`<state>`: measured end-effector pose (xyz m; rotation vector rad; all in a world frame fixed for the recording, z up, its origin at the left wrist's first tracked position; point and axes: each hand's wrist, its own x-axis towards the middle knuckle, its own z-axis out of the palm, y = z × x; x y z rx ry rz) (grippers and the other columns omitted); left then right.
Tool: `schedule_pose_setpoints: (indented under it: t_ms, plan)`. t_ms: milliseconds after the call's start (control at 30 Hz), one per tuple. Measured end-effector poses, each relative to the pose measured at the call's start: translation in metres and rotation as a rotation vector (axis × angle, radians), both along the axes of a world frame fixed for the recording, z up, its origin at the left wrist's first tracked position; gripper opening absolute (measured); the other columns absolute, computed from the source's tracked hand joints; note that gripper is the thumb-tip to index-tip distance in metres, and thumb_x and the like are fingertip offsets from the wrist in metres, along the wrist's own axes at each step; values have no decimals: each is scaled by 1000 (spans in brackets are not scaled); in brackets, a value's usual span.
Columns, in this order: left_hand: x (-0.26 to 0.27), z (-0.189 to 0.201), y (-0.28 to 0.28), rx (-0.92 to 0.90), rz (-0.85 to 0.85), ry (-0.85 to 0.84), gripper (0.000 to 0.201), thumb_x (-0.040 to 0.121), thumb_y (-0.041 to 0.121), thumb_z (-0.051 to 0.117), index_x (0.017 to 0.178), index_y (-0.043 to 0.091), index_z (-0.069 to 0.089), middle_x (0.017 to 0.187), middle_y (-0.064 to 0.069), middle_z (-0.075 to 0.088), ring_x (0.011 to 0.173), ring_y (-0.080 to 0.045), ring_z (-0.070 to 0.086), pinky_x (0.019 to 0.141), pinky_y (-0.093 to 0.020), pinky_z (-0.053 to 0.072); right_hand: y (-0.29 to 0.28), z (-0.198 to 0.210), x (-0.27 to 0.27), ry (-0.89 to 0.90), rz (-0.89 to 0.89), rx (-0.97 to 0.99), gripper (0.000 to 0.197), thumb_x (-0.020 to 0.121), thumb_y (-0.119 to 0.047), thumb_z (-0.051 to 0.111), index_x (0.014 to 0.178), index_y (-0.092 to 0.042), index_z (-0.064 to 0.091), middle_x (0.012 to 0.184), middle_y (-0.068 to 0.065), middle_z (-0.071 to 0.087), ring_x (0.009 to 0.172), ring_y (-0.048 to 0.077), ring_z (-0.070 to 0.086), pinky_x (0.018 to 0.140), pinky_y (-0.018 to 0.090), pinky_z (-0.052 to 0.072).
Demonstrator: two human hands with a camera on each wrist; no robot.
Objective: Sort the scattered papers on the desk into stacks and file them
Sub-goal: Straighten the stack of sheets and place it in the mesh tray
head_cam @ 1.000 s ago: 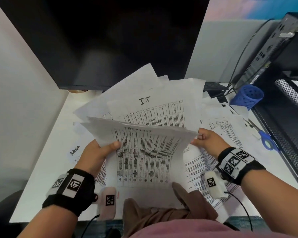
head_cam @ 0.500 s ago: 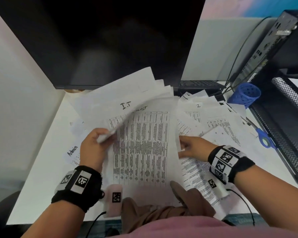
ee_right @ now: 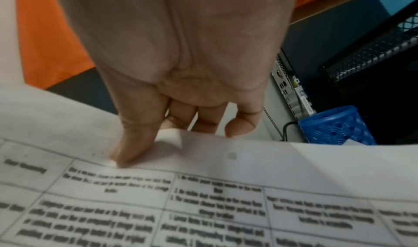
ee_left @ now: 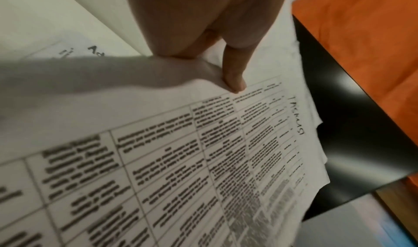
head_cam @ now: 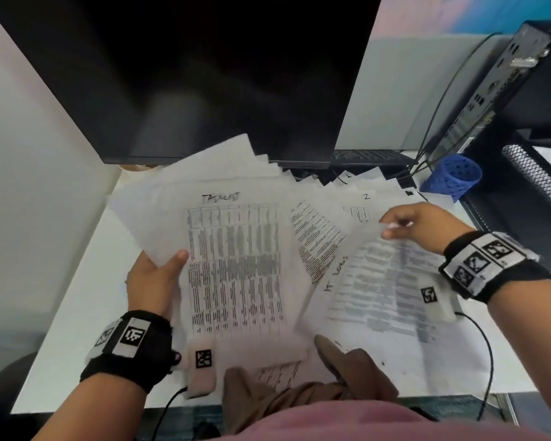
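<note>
White printed papers (head_cam: 328, 237) lie fanned over the white desk (head_cam: 77, 313). My left hand (head_cam: 172, 262) grips a stack of sheets at its left edge, thumb on top. The top sheet (head_cam: 236, 268) carries a dense table under a handwritten heading. In the left wrist view my thumb (ee_left: 233, 82) presses on that table sheet (ee_left: 181, 161). Further right, my right hand (head_cam: 395, 227) pinches the far edge of another printed sheet (head_cam: 385, 288) and lifts it off the pile. The right wrist view shows that thumb (ee_right: 128, 152) on top of the sheet (ee_right: 226, 188), fingers curled behind its edge.
A dark monitor (head_cam: 204, 74) stands behind the papers, with a keyboard (head_cam: 369, 154) at its right. A blue perforated pen holder (head_cam: 455, 176), a computer case (head_cam: 497, 90) and a black mesh tray (head_cam: 538, 186) crowd the right side. A white partition (head_cam: 29, 154) bounds the left.
My left hand has squared the lifted sheets into one held stack with the table sheet on top. My right hand has moved right and further back and taken hold of another sheet.
</note>
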<state>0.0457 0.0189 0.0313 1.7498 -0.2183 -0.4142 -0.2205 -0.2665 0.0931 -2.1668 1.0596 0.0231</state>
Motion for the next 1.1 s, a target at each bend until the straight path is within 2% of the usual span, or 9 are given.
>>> schedule_pose_setpoints:
  t_ms: [133,233,400,533,633,733,833,967,1100]
  plan:
    - [-6,6,-1,-93,-47,41,30,89,-2,60,118,2,60,93,0,68,65,8,64,65,-2,48,13,18,13,-294,-116,79,18,83,-17,69,73,-30,62,66,-19,62,65,-5,54,65,13,36]
    - [-10,10,-6,-180,-112,127,38,89,-6,57,127,0,55,96,5,71,82,2,68,90,-20,52,20,12,28,-592,-297,234,15,87,-6,63,77,-17,62,55,-15,65,49,-4,56,52,12,43]
    - [-20,4,-19,-338,-220,314,48,83,-1,63,129,6,55,111,-6,71,105,-18,67,105,-40,43,44,-20,51,-571,-479,309,16,92,-19,55,99,-6,61,96,7,67,88,24,61,81,33,49]
    - [-31,1,-24,-264,-304,359,26,79,0,65,99,15,73,91,-12,73,85,-27,70,102,-58,40,69,-48,61,-552,-516,442,25,89,-18,55,112,-23,47,100,9,57,85,19,56,74,32,46]
    - [-36,-1,-22,-315,-292,437,27,98,35,48,104,27,74,109,-5,72,107,-29,64,78,-39,59,82,-59,61,-443,-338,488,44,91,-18,56,131,-29,41,123,-1,61,110,16,58,96,38,46]
    - [-31,-11,-11,-384,-359,487,92,64,82,54,136,24,52,133,-5,60,123,-23,56,99,-45,48,87,-67,60,-337,-336,376,31,95,-19,49,125,-22,55,121,-5,63,110,15,57,102,39,43]
    - [-43,-12,-7,-87,-598,224,75,71,61,69,134,26,48,121,6,67,107,-12,66,95,-49,51,85,-73,57,-354,-451,416,26,96,-14,47,119,-18,58,112,-5,66,105,14,60,96,35,47]
    - [-42,-28,-8,10,-363,272,40,65,24,84,102,16,71,93,-1,76,92,-24,71,92,-48,51,79,-74,52,-320,-401,487,23,91,5,47,91,-15,58,80,-3,63,65,4,60,57,17,48]
    - [-40,-21,-6,-49,-481,192,12,72,13,79,82,13,73,91,3,72,69,6,67,81,-16,52,44,-90,42,-145,-500,294,42,91,8,42,131,-4,43,127,23,51,113,37,53,98,41,42]
